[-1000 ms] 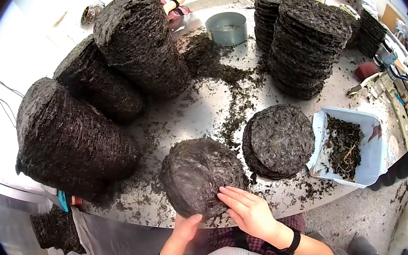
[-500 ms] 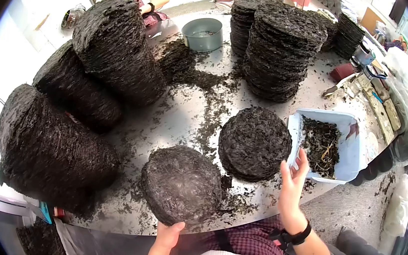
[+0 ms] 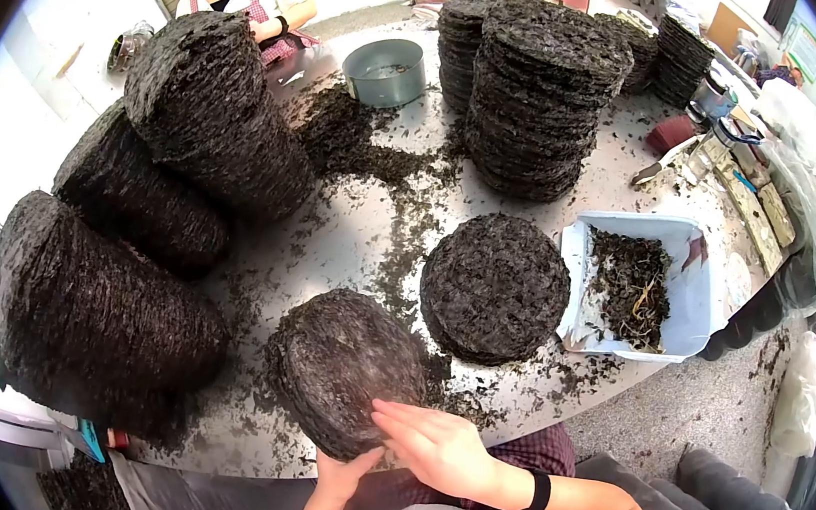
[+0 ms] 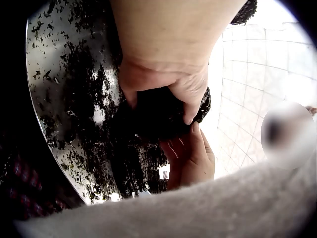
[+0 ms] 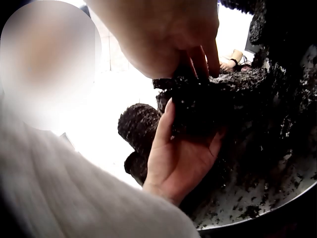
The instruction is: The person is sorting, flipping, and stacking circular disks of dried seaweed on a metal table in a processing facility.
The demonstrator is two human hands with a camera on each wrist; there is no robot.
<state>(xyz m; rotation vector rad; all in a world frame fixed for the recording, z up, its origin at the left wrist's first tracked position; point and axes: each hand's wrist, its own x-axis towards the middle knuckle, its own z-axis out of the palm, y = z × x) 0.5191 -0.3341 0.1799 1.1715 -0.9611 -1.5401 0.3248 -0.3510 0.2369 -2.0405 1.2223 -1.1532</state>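
Observation:
A stack of round, dark dried seaweed sheets [image 3: 341, 358] is tilted over the near edge of the table. My left hand [image 3: 338, 474] grips its near side, and in the right wrist view the left thumb and fingers spread around the stack. Across the near right part of the top sheet lie the extended fingers of my right hand [image 3: 441, 450]. The left wrist view shows the right hand [image 4: 190, 163] at the stack's rim, with the left hand [image 4: 163, 82] opposite. Just to the right stands a low pile of seaweed discs [image 3: 495, 287].
Three tall seaweed rolls [image 3: 108, 322] lean at the left. Upright stacks [image 3: 541, 99] stand at the back, near a grey-green basin [image 3: 384, 73]. At the right a pale blue bin [image 3: 703, 319] holds scraps. Flakes litter the table [image 3: 328, 246]; another person [image 3: 255, 11] is across it.
My right hand moved from the stack out to the right of the low pile, fingers spread, then came back onto the stack. The left hand kept its grip. The low pile's top looks darker and more even.

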